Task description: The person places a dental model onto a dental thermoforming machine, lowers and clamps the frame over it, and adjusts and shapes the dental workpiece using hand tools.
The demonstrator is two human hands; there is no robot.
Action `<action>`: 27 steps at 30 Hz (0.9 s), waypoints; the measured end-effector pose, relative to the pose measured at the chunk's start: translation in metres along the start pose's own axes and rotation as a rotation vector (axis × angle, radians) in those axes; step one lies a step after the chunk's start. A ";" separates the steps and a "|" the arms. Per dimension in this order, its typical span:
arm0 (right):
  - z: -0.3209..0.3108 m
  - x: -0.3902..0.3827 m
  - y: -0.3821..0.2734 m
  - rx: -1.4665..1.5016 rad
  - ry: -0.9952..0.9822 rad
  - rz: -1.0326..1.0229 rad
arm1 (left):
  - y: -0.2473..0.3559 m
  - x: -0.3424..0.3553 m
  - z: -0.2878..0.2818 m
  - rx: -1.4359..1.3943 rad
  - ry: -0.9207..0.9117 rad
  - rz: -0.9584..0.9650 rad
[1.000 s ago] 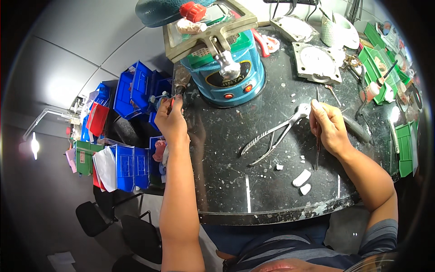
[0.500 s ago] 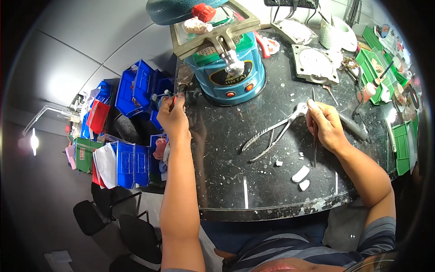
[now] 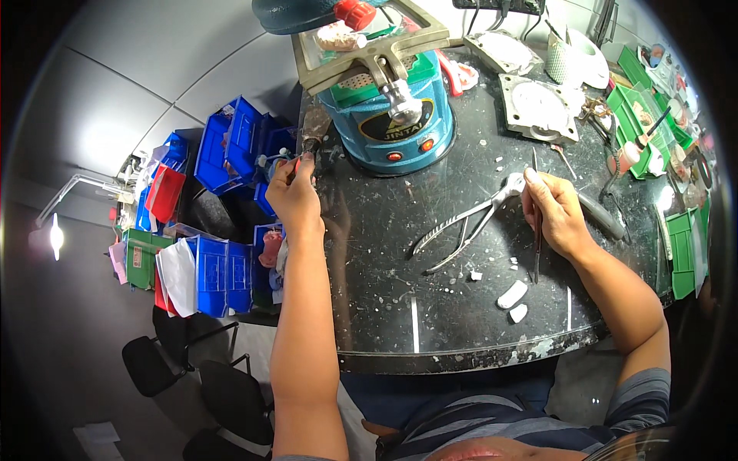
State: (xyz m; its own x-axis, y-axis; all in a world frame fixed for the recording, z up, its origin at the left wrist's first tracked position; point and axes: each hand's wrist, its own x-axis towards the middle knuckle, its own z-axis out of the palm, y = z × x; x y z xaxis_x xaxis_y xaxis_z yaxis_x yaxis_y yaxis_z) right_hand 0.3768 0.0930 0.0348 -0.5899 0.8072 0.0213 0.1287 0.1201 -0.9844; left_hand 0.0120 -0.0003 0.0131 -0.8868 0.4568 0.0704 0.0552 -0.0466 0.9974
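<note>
My left hand (image 3: 294, 196) is closed at the left edge of the table, beside the blue bins. Its fingers wrap a small tool (image 3: 311, 132) with a red part and a broad, worn, dark end pointing away from me; its exact kind is unclear. Over the table's right half, my right hand (image 3: 553, 211) grips a slim dental carver (image 3: 536, 257) like a pen, its thin metal tip pointing away. Metal plaster nippers (image 3: 461, 227) lie beside that hand, their handles spread toward the left. Nearer me lie white plaster pieces (image 3: 512, 295).
A blue vacuum forming machine (image 3: 392, 131) with a metal frame stands at the back. White plaster-filled metal flasks (image 3: 540, 106) lie back right. Green trays (image 3: 639, 127) line the right side. Blue bins (image 3: 231, 150) crowd the left. Black chairs (image 3: 231, 392) stand on the floor at left.
The whole view has shifted very slightly. Both hands keep their holds and hardly move; the nippers and plaster pieces lie as before.
</note>
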 end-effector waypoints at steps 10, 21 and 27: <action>-0.001 0.000 0.001 -0.002 -0.006 -0.022 | 0.002 -0.001 0.001 0.014 0.013 -0.017; -0.001 0.000 0.003 -0.010 0.004 -0.010 | 0.002 -0.002 0.002 0.019 0.020 -0.010; -0.001 0.000 0.004 -0.015 0.002 -0.007 | -0.001 0.000 0.000 -0.007 0.006 -0.001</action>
State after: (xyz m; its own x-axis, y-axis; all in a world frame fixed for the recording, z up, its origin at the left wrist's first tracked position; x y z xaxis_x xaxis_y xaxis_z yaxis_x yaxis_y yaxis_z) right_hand 0.3782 0.0941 0.0306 -0.5893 0.8074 0.0286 0.1363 0.1343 -0.9815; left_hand 0.0125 -0.0002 0.0123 -0.8897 0.4514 0.0692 0.0512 -0.0520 0.9973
